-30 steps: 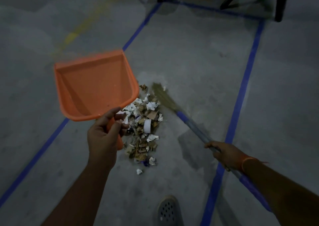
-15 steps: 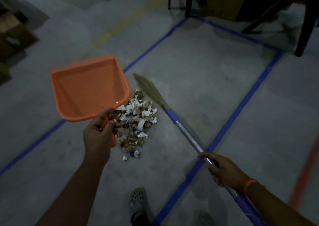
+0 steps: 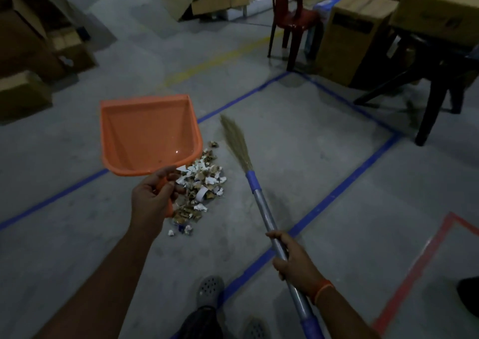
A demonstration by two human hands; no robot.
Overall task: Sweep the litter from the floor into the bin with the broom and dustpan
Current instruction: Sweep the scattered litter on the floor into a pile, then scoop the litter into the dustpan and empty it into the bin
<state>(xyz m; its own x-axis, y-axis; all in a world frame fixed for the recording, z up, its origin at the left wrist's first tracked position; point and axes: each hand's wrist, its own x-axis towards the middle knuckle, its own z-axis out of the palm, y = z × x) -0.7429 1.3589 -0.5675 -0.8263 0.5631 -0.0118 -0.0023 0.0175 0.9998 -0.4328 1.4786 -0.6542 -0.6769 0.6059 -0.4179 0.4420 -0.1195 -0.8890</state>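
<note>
Left hand [image 3: 153, 196] is clamped on the orange dustpan [image 3: 147, 134] handle, pan mid-frame left. Right hand [image 3: 295, 258] grips the broom [image 3: 259, 196] shaft, lower right. Litter pile [image 3: 199, 186] sits between them.

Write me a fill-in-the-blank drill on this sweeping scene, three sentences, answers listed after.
1. The left hand holds the dustpan, whose colour is ____.
2. The right hand grips the broom by its ____ shaft.
3. The litter pile lies on the floor, and the dustpan holds ____ of it.

Missing words: orange; metal; none
</note>
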